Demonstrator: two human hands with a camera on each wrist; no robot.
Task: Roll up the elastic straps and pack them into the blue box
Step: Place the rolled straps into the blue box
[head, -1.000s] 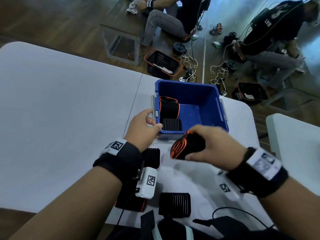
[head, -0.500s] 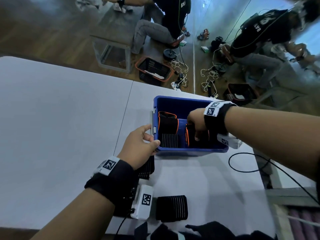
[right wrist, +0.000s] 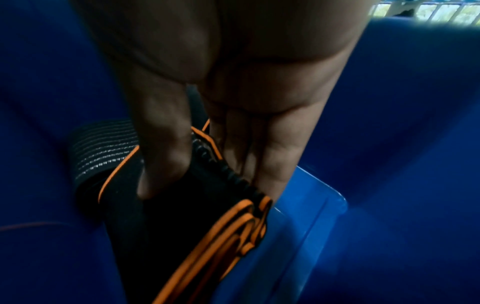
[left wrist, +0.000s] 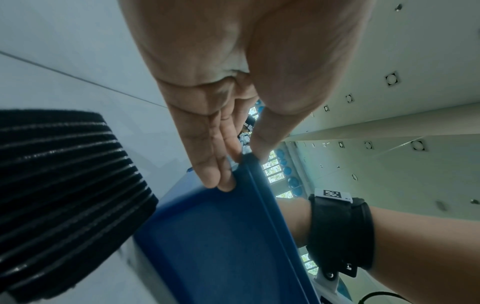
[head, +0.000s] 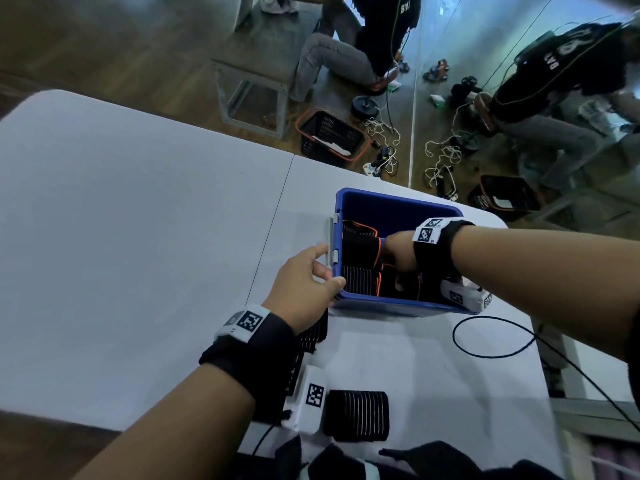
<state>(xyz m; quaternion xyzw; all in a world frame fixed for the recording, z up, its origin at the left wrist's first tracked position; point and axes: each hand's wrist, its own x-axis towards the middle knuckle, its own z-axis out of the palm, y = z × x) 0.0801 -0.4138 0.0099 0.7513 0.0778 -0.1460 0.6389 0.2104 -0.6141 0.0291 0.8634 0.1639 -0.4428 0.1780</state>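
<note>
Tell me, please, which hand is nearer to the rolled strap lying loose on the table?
Left. The left hand grips the blue box at its near corner, just beyond the rolled strap. The right hand is inside the box, farther off.

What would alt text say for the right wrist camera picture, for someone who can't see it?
Seen from the wrist, the right hand reaches down inside the blue box, thumb and fingers pinching a rolled black strap with orange edging. Another rolled strap with grey stripes sits just behind it.
</note>
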